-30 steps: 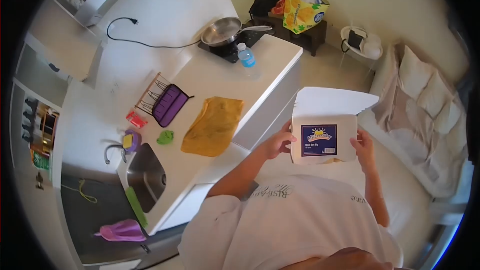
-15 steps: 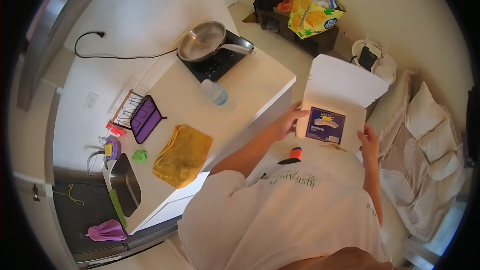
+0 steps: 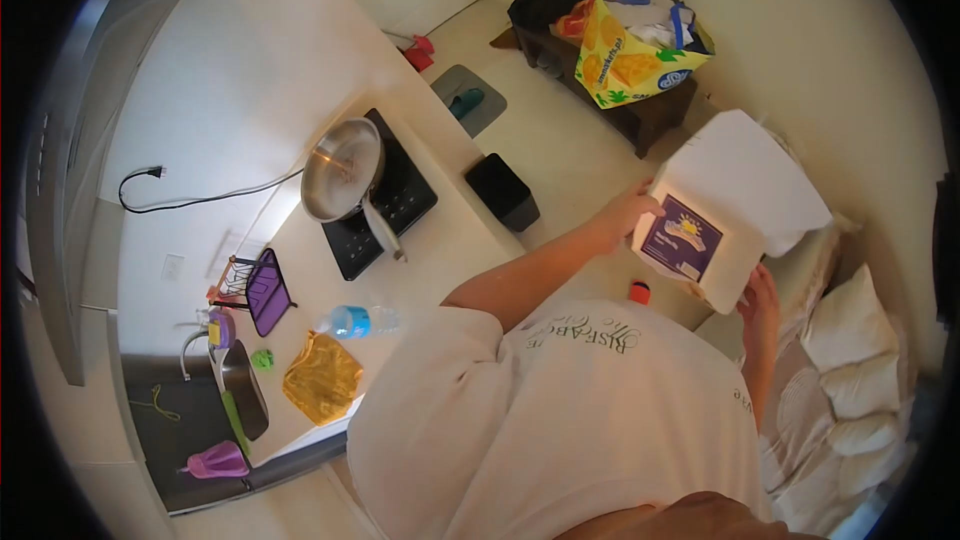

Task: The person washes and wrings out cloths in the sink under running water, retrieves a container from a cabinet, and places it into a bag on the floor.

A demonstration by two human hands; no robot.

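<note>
A white takeaway box (image 3: 757, 172) with its lid raised is held out in front of my chest, tilted. Inside it shows a purple label (image 3: 684, 240) with a yellow sun design. My left hand (image 3: 632, 217) grips the box's left side, thumb over the rim. At the opposite side my right hand (image 3: 762, 298) is closed on the lower right edge, some of its fingers hidden behind the cardboard.
Left of me, the counter carries a steel frying pan (image 3: 342, 170) on a black induction cooker (image 3: 408, 200), a water bottle (image 3: 349, 322), a yellow cloth (image 3: 322, 378) and a sink (image 3: 242, 392). A yellow shopping bag (image 3: 635, 60) sits on a dark bench (image 3: 640, 115). A black bin (image 3: 503, 192) stands beyond the counter.
My view has swung, bringing the black bin and a floor mat into sight. The box has shifted right in view and tilted further, with both hands still on it.
</note>
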